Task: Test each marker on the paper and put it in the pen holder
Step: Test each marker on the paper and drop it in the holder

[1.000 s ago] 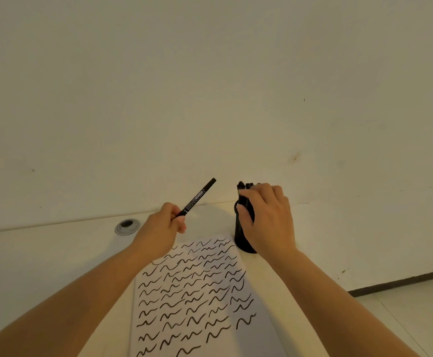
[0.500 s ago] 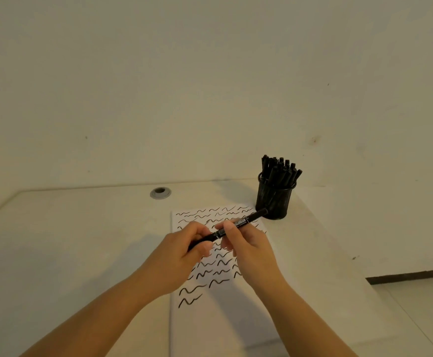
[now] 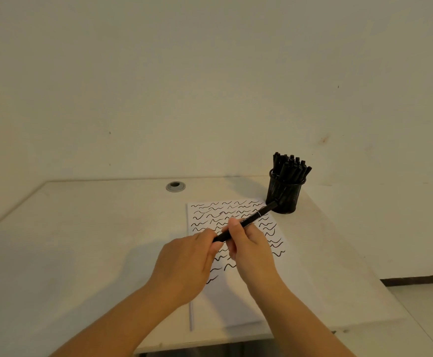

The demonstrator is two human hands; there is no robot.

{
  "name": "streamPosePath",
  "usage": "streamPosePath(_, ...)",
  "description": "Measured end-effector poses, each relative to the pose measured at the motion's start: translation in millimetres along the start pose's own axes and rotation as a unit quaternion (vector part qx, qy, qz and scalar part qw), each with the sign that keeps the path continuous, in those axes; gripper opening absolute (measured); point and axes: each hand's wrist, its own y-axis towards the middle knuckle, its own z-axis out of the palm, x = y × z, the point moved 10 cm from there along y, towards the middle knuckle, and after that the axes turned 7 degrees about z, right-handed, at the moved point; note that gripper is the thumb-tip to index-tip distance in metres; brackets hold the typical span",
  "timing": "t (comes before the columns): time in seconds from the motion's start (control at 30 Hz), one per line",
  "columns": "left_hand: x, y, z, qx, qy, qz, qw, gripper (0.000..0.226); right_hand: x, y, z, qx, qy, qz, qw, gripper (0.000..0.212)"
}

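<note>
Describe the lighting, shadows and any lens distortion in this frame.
Head view: dim, warm, even light with no glare; soft shadows fall left of the hands, left hand and right hand, which hold the marker, and on the paper; the table edges bow from the wide-angle lens; the pen holder looks sharp.

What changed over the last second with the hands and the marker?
The right hand left the pen holder and joined the left hand on the marker, now held in both hands over the paper. The holder stays full and upright beside the paper's far right corner.
</note>
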Motion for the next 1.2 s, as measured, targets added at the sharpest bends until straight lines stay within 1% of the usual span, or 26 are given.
streamPosePath(0.07,1,-1,2,0.012,-0.060,-0.007,0.998,0.033,1,4,-10,-0.028,0.001,0.011,1.000,0.034)
streamPosePath(0.13,16,-8,6,0.018,-0.159,-0.046,0.986,0.032,4,13,-44,-0.103,0.023,0.025,0.994,0.035)
streamPosePath(0.2,48,-19,8,-0.008,-0.237,-0.106,0.966,0.034,9,19,-89,-0.177,0.051,0.018,0.983,0.033)
streamPosePath(0.23,65,-24,9,-0.025,-0.256,-0.133,0.957,0.035,13,21,-105,-0.193,0.039,0.000,0.980,0.033)
streamPosePath(0.27,78,-28,11,-0.039,-0.266,-0.153,0.951,0.034,15,21,-115,-0.195,0.000,-0.021,0.981,0.032)
streamPosePath(0.33,91,-29,17,-0.050,-0.279,-0.169,0.944,0.033,11,22,-113,-0.172,-0.078,-0.038,0.981,0.028)
streamPosePath(0.37,91,-27,21,-0.047,-0.286,-0.171,0.942,0.033,6,22,-104,-0.146,-0.083,-0.036,0.985,0.023)
streamPosePath(0.47,77,-15,36,-0.035,-0.311,-0.155,0.937,0.032,-12,20,-60,-0.013,-0.041,-0.010,0.999,0.012)
streamPosePath(0.53,62,-8,47,-0.010,-0.305,-0.130,0.943,0.031,-23,14,-33,0.061,-0.064,-0.006,0.996,0.014)
streamPosePath(0.57,56,-5,53,0.007,-0.288,-0.118,0.950,0.030,-28,11,-26,0.077,-0.088,-0.013,0.993,0.016)
streamPosePath(0.6,54,-5,60,0.020,-0.270,-0.112,0.956,0.030,-32,9,-24,0.073,-0.116,-0.024,0.990,0.016)
streamPosePath(0.67,60,-8,68,0.023,-0.269,-0.127,0.954,0.030,-40,7,-34,0.029,-0.153,-0.038,0.987,0.017)
streamPosePath(0.73,67,-12,70,0.016,-0.282,-0.142,0.949,0.029,-44,7,-47,-0.003,-0.138,-0.039,0.990,0.015)
streamPosePath(0.8,68,-13,71,0.014,-0.283,-0.142,0.948,0.030,-45,7,-48,0.009,-0.119,-0.037,0.992,0.014)
streamPosePath(0.9,67,-11,71,0.013,-0.277,-0.140,0.951,0.031,-44,1,-32,0.075,-0.153,-0.047,0.984,0.016)
streamPosePath(0.97,67,-12,72,0.015,-0.271,-0.143,0.952,0.031,-44,-1,-26,0.092,-0.175,-0.052,0.979,0.016)
streamPosePath(1.07,67,-12,72,0.015,-0.264,-0.144,0.954,0.030,-44,0,-28,0.074,-0.198,-0.060,0.975,0.014)
streamPosePath(1.2,66,-10,71,0.014,-0.259,-0.142,0.955,0.029,-43,1,-33,0.045,-0.187,-0.065,0.979,0.014)
